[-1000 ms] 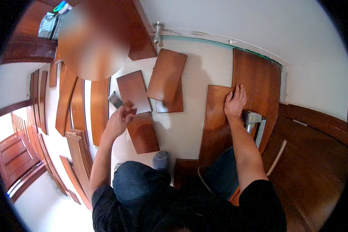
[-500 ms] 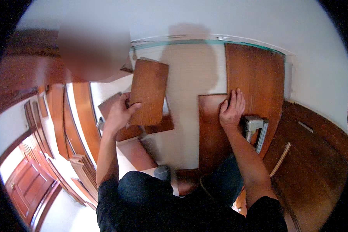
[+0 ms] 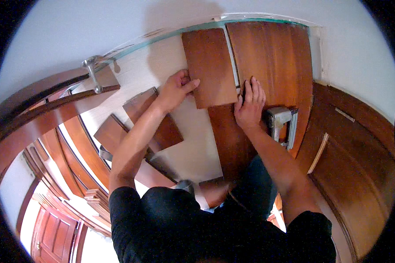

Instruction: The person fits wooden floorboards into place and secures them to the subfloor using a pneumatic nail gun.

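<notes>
A short brown board (image 3: 210,61) is pinched along its left edge by my left hand (image 3: 174,92). It lies against the wall strip, with a narrow gap between it and a wide brown board (image 3: 276,59) on the right. My right hand (image 3: 250,105) rests with fingers stretched out at that gap, over the meeting corner of the wide board and a lower board (image 3: 226,144). A silver nail gun (image 3: 278,125) stands just right of my right hand. A few loose board pieces (image 3: 160,127) lie on the pale floor (image 3: 193,153), below my left hand.
A long dark board (image 3: 52,114) and a metal fitting (image 3: 96,79) are at the upper left. Planks (image 3: 81,155) and a stack of wood (image 3: 96,199) lie along the left, a panelled door (image 3: 55,236) beyond. A dark wood panel (image 3: 351,184) borders the right, beneath a white wall (image 3: 355,65).
My left hand has taken a short board from the loose pieces and moved it up and right, beside the wide board. My right hand stays on the boards. The view has turned.
</notes>
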A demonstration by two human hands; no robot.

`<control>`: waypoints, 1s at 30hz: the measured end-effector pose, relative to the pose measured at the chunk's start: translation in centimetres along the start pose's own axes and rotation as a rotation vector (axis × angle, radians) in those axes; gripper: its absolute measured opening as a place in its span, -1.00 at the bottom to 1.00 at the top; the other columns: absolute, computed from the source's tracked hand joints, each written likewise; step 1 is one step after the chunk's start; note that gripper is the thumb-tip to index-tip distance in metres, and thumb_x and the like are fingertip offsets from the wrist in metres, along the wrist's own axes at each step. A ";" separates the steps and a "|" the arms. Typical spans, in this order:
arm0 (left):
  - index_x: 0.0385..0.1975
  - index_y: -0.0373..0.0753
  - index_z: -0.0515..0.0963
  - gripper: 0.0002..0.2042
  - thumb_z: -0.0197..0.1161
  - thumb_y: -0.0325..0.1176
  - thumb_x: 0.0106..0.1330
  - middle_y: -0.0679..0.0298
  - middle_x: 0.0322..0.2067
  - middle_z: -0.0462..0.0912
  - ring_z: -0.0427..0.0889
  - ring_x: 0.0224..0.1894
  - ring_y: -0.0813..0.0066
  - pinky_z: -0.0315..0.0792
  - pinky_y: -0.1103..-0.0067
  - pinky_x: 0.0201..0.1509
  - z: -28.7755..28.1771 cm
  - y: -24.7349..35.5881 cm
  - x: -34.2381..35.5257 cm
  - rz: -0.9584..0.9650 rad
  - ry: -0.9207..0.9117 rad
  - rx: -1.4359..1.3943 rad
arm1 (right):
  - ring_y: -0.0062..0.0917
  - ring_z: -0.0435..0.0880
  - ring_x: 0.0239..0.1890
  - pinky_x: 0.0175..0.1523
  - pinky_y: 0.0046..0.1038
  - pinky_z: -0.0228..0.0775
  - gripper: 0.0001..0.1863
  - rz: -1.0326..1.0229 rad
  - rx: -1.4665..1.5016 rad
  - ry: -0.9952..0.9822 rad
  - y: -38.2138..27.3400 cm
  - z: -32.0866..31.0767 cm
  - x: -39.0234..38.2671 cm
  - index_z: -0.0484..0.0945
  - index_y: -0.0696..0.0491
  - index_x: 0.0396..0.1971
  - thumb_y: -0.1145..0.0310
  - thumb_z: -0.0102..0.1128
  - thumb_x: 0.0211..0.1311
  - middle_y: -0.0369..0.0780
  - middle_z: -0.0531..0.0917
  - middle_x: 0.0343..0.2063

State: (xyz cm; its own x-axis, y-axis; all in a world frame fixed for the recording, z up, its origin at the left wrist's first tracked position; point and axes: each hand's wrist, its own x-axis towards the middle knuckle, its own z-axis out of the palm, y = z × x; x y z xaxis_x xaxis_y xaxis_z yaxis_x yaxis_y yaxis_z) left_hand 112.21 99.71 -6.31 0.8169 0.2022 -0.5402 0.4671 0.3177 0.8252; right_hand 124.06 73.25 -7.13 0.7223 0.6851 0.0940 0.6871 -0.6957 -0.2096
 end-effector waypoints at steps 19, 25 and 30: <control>0.10 -0.38 0.46 -0.60 0.34 -0.25 0.41 0.19 -0.13 0.66 0.66 -0.15 0.49 0.63 0.54 -0.10 2.1 0.1 1.6 -0.027 0.163 -0.070 | -0.08 0.25 0.43 0.50 0.05 0.00 -0.37 0.039 0.058 -0.006 0.6 -0.4 0.0 0.32 0.11 0.35 0.23 0.08 0.29 -0.04 0.30 0.41; 0.01 -0.38 0.48 -0.63 0.35 -0.23 0.41 0.22 -0.20 0.68 0.67 -0.18 0.51 0.63 0.54 -0.15 2.2 0.5 1.4 -0.015 0.142 -0.036 | -0.10 0.24 0.43 0.51 -0.06 -0.02 -0.38 0.045 0.049 0.001 0.2 -0.9 0.2 0.34 0.10 0.33 0.30 0.09 0.25 -0.06 0.31 0.40; -0.10 -0.39 0.47 -0.61 0.36 -0.15 0.40 0.18 -0.34 0.69 0.70 -0.31 0.49 0.60 0.56 -0.27 1.5 0.7 1.7 -0.029 0.111 0.098 | -0.09 0.25 0.42 0.51 -0.04 -0.02 -0.38 0.036 0.031 0.007 0.2 -0.5 0.2 0.34 0.09 0.34 0.29 0.08 0.26 -0.07 0.30 0.41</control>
State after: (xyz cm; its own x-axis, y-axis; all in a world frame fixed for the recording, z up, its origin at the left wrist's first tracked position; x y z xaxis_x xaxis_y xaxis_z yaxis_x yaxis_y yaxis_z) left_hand 114.43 98.89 -6.36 0.7629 0.2968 -0.5743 0.5252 0.2336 0.8183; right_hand 124.38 73.13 -6.64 0.7474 0.6579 0.0925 0.6577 -0.7131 -0.2426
